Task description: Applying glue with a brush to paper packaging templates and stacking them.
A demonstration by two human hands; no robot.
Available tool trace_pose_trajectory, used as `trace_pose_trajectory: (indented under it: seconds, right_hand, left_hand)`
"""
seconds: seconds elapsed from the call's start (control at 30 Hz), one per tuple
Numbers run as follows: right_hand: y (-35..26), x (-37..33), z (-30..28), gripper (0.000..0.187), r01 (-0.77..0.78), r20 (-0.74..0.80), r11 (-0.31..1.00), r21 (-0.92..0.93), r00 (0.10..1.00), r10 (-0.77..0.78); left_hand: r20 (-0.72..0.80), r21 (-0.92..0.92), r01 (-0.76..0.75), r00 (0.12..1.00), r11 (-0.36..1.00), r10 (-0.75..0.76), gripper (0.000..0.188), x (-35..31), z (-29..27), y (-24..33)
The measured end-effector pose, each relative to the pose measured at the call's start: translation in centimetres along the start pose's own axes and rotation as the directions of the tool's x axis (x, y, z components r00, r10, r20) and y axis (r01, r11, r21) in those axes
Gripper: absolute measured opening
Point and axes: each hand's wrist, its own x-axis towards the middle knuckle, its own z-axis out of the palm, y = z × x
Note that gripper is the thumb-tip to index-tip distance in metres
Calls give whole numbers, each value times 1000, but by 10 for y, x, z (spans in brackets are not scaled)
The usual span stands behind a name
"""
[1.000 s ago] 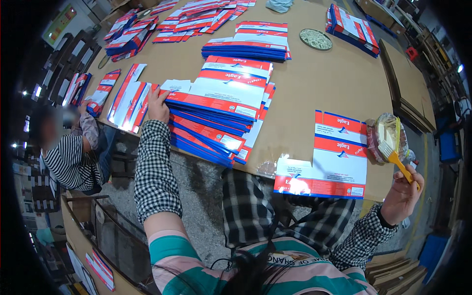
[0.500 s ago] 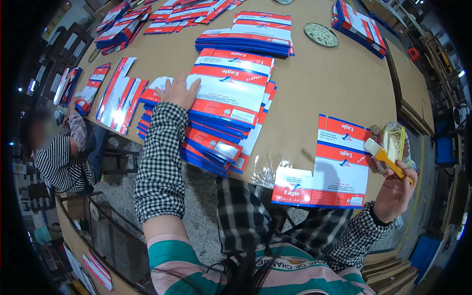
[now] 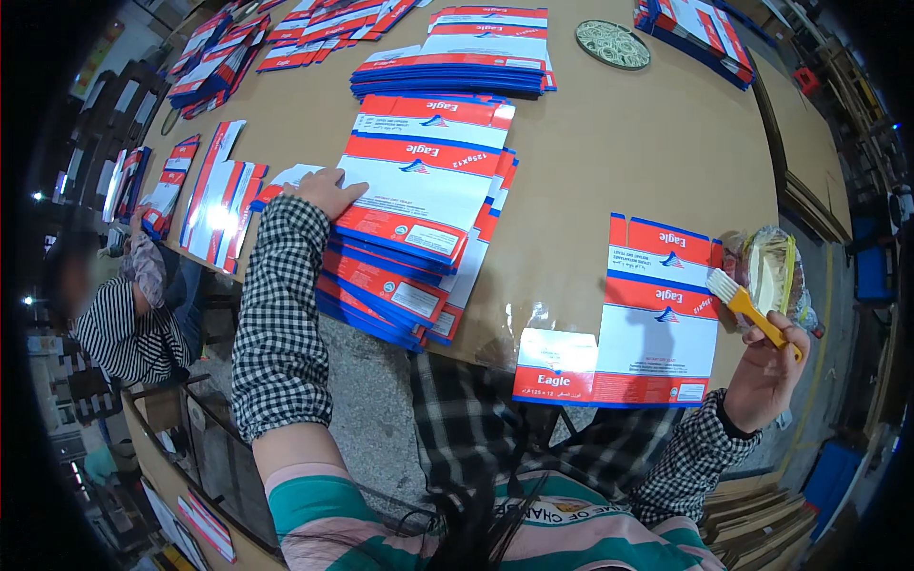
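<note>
My left hand rests at the left edge of a pile of flat printed cartons, thumb and fingers apart. The cartons are red, white and blue, and the lower ones are fanned out unevenly. In my right hand is a brush with a yellow handle and pale bristles, its handle pinched between thumb and fingers. The bristles are by the right edge of a single flat carton, which lies at the table's near edge. Just past the brush sits a plastic-wrapped tub with pale contents.
Another carton stack stands farther back, with more piles at the far left. A round, shallow dish lies at the back right, near a further stack. A co-worker in stripes sits at the left.
My view has shifted slightly, moving the piles left in the picture. My left hand's fingers are less spread and it is now at the pile's left edge. The brush stays beside the single carton.
</note>
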Motion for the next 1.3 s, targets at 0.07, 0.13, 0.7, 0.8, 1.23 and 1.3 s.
trace_pose_trajectory:
  seconds: [0.07, 0.13, 0.7, 0.8, 1.23, 1.3]
  right_hand:
    - [-1, 1, -3, 20, 11, 1, 1000, -9, 1000, -11]
    - [0, 2, -6, 20, 16, 18, 1000, -12, 1000, -16]
    - [10, 4, -32, 18, -47, -81, 993, -104, 996, 39]
    - [15, 8, -32, 18, -62, -96, 994, -93, 994, 53]
    - [19, 10, -28, 18, -82, -68, 995, -51, 995, 78]
    - [20, 10, -28, 18, -87, -82, 995, -52, 993, 83]
  left_hand:
    - [-25, -22, -7, 1000, 1000, 7, 65, -2, -9, 14]
    - [-102, 139, -18, 994, 990, 32, 61, -1, -18, 19]
    - [-314, 178, -419, 834, 891, 455, 61, 76, -35, 203]
    - [-371, 129, -440, 809, 889, 455, 60, 79, -26, 198]
    - [-472, 133, -625, 642, 769, 604, 50, 51, 4, 181]
    - [-295, 113, -576, 759, 810, 581, 61, 39, -15, 186]
